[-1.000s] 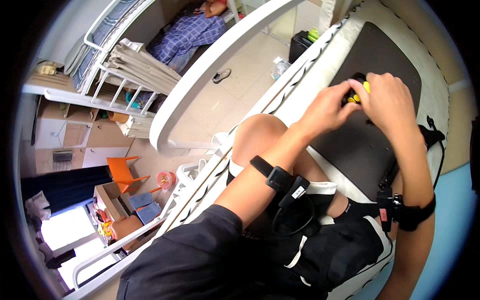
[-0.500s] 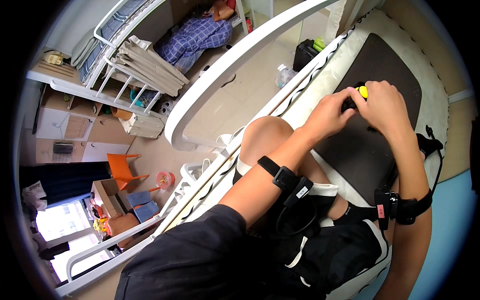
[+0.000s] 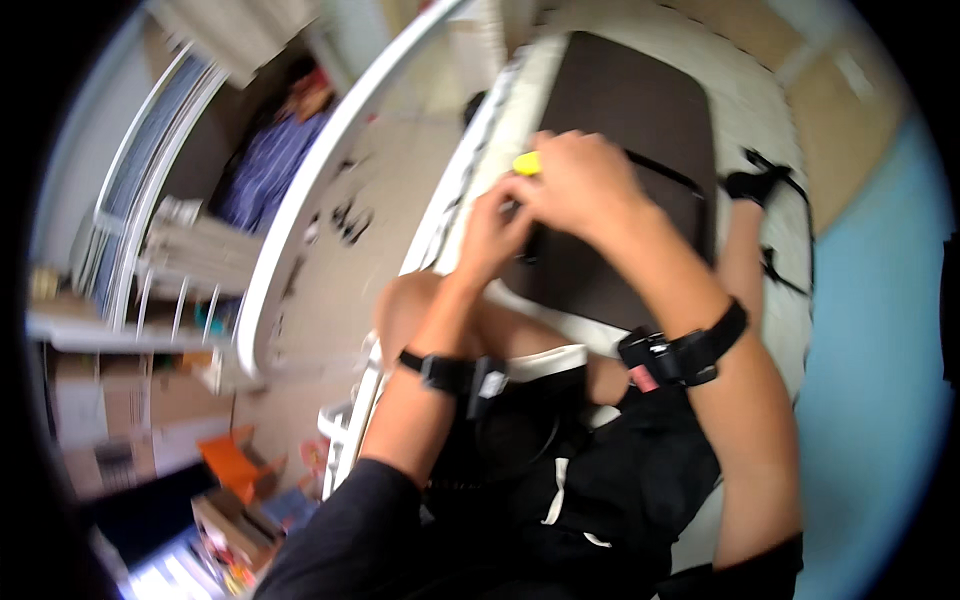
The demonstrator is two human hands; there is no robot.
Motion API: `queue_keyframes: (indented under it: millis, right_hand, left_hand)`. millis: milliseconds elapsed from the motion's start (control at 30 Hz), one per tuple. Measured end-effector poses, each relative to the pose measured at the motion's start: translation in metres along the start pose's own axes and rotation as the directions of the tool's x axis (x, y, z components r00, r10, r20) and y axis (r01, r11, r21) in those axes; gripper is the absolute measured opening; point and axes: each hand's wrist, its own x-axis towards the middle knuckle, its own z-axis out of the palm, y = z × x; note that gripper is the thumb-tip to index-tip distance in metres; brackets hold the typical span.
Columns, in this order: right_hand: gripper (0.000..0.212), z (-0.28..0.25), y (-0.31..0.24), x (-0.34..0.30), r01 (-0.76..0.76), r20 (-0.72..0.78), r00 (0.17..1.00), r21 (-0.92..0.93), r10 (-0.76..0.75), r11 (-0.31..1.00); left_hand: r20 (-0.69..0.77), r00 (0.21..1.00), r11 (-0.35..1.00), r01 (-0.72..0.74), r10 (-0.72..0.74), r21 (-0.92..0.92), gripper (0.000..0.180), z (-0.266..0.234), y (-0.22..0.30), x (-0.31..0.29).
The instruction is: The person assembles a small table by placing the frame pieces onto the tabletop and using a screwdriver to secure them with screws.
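Note:
Both my hands meet above a dark brown board [image 3: 590,85] lying on the bed. My right hand [image 3: 585,180] is closed, with a small rounded yellow piece [image 3: 527,163] showing at its fingers. A thin black cord or strap [image 3: 665,174] runs out from beside this hand over the board. Just below and left, my left hand [image 3: 492,232] has its fingers pinched together against the right one. Another dark length [image 3: 532,243] hangs near the left fingers. Motion blur and the fingers hide how these parts join. A black strap with a small device circles each forearm.
A white bed rail [image 3: 300,200] curves along my left. My bent knee [image 3: 405,305] is near my left forearm. Black cables [image 3: 792,275] lie by my foot on the right. Beyond the rail are a bunk bed, shoes on the floor and an orange chair [image 3: 235,462].
The view has swung, so hands and board appear farther left. A black length now stretches across the board beside my right hand; before, a dark bundle sat between my hands.

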Motion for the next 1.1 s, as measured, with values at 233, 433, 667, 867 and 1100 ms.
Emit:
queue_keyframes:
  millis: [233, 433, 667, 867, 1100]
  right_hand:
    - [0.015, -0.097, -0.003, -0.167, 0.398, -0.232, 0.917, 0.462, -0.325, 0.792]
    - [0.033, -0.166, -0.029, -0.252, 0.367, -0.399, 0.902, 0.504, -0.166, 0.782]
    - [0.027, -0.136, -0.014, -0.258, 0.389, -0.606, 0.781, 0.660, 0.149, 0.643]
    - [0.023, -0.117, 0.026, -0.257, 0.510, -0.571, 0.817, 0.781, 0.082, 0.361]
    - [0.074, -0.044, 0.116, -0.341, -0.143, -0.151, 0.761, 0.910, 0.631, 0.390]
  left_hand:
    - [-0.103, 0.988, 0.972, -0.130, 0.112, -0.194, 0.025, -0.013, 0.016, -0.004]
    - [0.048, 0.994, 0.966, -0.084, 0.099, -0.244, 0.028, 0.004, 0.035, -0.003]
    - [0.251, 0.957, 0.975, -0.093, 0.143, -0.199, 0.030, 0.051, 0.085, 0.000]
    - [0.459, 0.883, 0.960, 0.041, 0.095, -0.277, 0.040, 0.096, 0.117, 0.001]
    - [0.796, 0.548, 0.929, -0.368, 0.257, -0.047, 0.042, 0.164, 0.146, -0.011]
